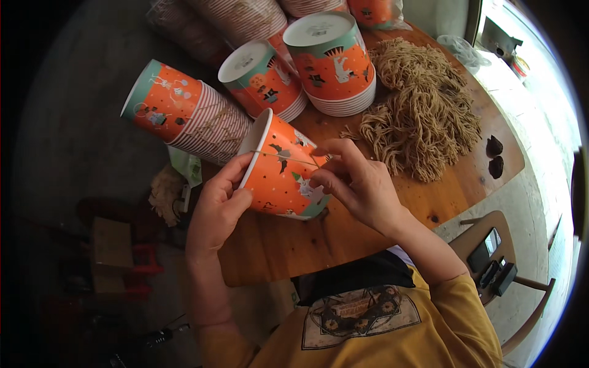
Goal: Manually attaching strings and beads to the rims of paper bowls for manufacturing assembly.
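An orange paper bucket point(270, 187) with bats, figures and a green band at its base lies tilted over the near part of the table. My left hand point(218, 205) grips its white rim, fingers curled over the edge. A thin tan cord point(287, 159) runs from that rim across the bucket's side to my right hand point(359, 184), whose thumb and fingers pinch it. How the cord is fixed at the rim is hidden by my left fingers. Beyond my right hand, a big heap of tan cords point(429, 122) covers the table's right part.
Upturned bucket stacks stand behind, one short point(261, 80) and one taller point(331, 67). A long stack point(184, 110) leans out at the left. Plastic-wrapped stacks point(245, 21) fill the back. Two dark pieces point(494, 156) lie near the wooden table's point(276, 245) right edge. A chair point(491, 257) holds a phone.
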`<state>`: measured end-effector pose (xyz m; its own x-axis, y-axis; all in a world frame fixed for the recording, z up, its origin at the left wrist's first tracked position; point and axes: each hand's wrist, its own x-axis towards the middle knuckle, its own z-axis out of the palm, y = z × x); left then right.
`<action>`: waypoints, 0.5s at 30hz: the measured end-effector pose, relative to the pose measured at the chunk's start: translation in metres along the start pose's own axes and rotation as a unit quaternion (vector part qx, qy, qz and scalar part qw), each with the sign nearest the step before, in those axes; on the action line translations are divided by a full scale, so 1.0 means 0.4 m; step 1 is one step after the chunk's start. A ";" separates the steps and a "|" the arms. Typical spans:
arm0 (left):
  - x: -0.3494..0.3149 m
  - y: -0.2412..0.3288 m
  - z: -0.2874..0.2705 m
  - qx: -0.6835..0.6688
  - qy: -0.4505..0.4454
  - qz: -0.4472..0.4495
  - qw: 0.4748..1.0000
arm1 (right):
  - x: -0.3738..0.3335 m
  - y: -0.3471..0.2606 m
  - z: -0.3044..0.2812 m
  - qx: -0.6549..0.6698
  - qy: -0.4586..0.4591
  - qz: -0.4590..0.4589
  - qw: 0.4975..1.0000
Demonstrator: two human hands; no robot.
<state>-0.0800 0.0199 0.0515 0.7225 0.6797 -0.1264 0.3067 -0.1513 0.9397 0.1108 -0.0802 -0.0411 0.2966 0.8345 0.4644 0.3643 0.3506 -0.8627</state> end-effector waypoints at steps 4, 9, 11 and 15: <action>-0.001 -0.020 -0.020 -0.017 0.001 0.015 1.000 | 0.020 0.005 0.007 -0.087 0.015 -0.079 0.993; -0.007 -0.033 -0.014 0.012 -0.013 0.033 0.999 | 0.060 -0.002 -0.012 -0.140 0.049 -0.161 0.976; -0.010 -0.028 -0.019 0.029 -0.025 0.045 0.998 | 0.065 -0.006 -0.014 -0.064 0.045 -0.115 0.990; -0.016 -0.004 -0.011 0.001 -0.067 -0.005 0.998 | 0.038 -0.041 0.006 0.054 0.000 0.014 0.998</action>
<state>-0.0878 0.0190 0.0524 0.7953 0.5795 -0.1781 0.3167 -0.1465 0.9372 0.1074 -0.0723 -0.0202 0.3049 0.8444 0.4406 0.2593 0.3715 -0.8915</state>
